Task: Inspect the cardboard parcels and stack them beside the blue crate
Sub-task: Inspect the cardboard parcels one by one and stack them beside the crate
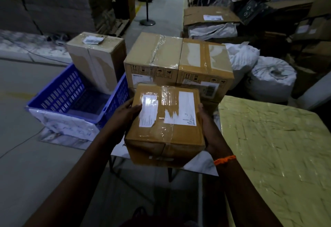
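I hold a small cardboard parcel (165, 124) in front of me, top face up with two white labels and clear tape. My left hand (128, 114) grips its left side, thumb on the top label. My right hand (208, 128) grips the right side; its fingers are hidden under the box. Behind it stand two larger taped parcels side by side (154, 60) (206, 65). The blue crate (59, 94) sits to the left, with a tall parcel (96, 60) standing tilted in its far corner.
A yellow wrapped surface (275, 148) fills the right foreground. White sacks (270, 76) lie right of the parcels. Stacked cartons line both sides of an aisle, where a post on a round base (147, 21) stands. A small white table edge (200, 166) shows beneath the held parcel.
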{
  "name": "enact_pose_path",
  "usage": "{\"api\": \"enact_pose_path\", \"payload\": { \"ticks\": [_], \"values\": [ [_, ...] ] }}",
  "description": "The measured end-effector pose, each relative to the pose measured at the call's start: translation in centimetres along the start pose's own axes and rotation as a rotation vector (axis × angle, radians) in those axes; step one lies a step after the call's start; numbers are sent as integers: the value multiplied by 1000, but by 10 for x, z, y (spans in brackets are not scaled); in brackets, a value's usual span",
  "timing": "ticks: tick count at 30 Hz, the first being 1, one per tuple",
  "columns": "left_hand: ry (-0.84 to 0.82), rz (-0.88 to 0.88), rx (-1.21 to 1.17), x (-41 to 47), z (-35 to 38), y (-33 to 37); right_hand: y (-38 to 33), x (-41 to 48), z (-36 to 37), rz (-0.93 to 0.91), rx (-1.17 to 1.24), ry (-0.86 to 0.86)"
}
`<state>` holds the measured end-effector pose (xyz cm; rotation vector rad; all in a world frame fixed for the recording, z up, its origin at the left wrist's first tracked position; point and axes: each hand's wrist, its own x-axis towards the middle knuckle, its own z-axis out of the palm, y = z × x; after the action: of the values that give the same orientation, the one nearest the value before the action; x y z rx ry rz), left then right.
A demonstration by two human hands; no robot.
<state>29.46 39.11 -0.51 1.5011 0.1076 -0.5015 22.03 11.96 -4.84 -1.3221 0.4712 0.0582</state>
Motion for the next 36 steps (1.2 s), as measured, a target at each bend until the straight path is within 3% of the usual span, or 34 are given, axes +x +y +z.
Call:
{"api": "enact_pose_path", "payload": {
  "ticks": [8,15,20,26,30,36],
  "values": [
    [163,151,-111,-50,-21,-23,7,-27,15,-117,97,123],
    [303,94,-311,-73,-5,-51,8,-43,11,-97,35,89],
    [268,96,-288,-82,16,-75,26,-50,-11,-77,30,56],
    [99,5,-288,-92,26,-120,56,-64,-39,-9,-80,41],
    [90,2,-243,-97,32,-144,74,-76,-48,0,-173,117],
    [158,-70,-167,-97,26,-156,92,-85,-49,78,-204,82]
  ]
}}
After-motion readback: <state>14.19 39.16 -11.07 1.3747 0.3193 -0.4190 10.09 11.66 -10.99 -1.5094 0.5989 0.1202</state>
